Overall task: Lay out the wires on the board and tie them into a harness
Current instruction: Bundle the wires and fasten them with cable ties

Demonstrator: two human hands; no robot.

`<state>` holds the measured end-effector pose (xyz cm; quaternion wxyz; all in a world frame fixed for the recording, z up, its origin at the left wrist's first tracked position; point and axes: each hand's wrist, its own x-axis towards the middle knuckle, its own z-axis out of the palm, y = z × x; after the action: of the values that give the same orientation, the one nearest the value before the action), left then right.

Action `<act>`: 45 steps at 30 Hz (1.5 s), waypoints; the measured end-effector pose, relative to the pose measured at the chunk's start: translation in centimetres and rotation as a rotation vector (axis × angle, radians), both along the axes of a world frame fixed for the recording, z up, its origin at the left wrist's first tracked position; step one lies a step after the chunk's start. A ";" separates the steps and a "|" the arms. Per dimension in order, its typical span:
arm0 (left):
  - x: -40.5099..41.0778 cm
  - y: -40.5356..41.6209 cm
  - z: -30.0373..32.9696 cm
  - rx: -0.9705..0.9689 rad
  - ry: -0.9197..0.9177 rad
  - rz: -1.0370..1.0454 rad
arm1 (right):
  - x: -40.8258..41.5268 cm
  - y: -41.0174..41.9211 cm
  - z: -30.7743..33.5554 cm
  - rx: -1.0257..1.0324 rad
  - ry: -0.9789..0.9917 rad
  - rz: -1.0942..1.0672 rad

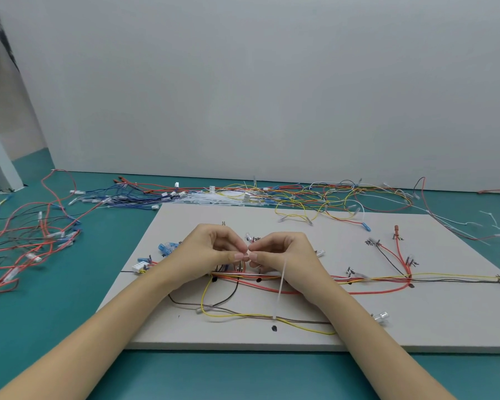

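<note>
A grey board (315, 339) lies on the teal table, with a bundle of red, yellow, grey and black wires (373, 280) laid across it from left to right. My left hand (211, 255) and my right hand (283, 258) meet fingertip to fingertip just above the bundle at the board's middle. Between them they pinch a thin white cable tie (281, 290), whose long tail hangs down toward a yellow wire loop (243, 314). Which part of the tie each hand holds is hidden by the fingers.
Loose wires in many colours (300, 194) and a heap of white cable ties (214, 199) lie along the board's far edge. More red and black wires (26, 241) sprawl on the table at left. Blue connectors (166, 246) sit on the board's left part. Black marks dot the board.
</note>
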<state>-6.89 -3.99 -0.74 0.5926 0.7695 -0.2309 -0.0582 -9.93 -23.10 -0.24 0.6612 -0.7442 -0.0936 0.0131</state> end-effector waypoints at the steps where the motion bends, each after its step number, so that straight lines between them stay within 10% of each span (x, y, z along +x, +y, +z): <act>1: 0.0 0.1 0.0 0.003 0.009 -0.006 | 0.0 0.1 0.0 -0.006 0.000 -0.003; 45: -1.2 -0.5 1.0 0.347 -0.171 0.069 | 0.1 0.8 0.2 -0.018 -0.045 -0.026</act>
<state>-8.06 -4.54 0.24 0.4310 0.8697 -0.2404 -0.0113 -9.88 -22.30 -0.08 0.6524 -0.7513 -0.0988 -0.0114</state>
